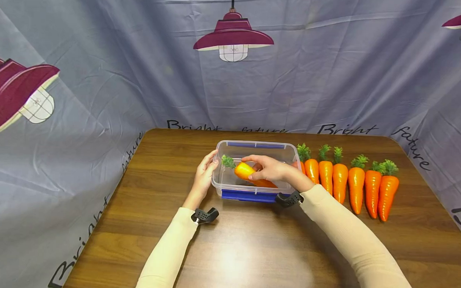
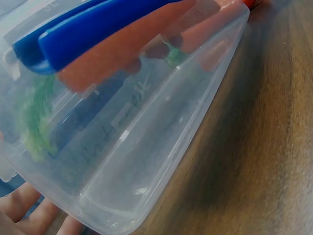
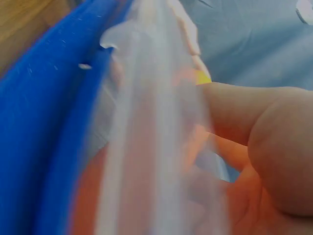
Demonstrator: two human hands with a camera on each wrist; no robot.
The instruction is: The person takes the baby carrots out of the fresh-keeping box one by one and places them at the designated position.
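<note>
A clear plastic container with blue side clips stands on the table. My right hand reaches into it and grips an artificial carrot between thumb and fingers, its green top pointing left. Against the container's left wall rests my left hand, with the fingers along the outside and the thumb by the rim. Through the clear wall in the left wrist view, the orange carrot shows behind a blue clip. The right wrist view is partly covered by the blurred container wall.
Several more artificial carrots lie side by side right of the container, green tops toward the back. The brown wooden table ends at a grey curtain printed with lamps. Black wrist devices sit on both wrists.
</note>
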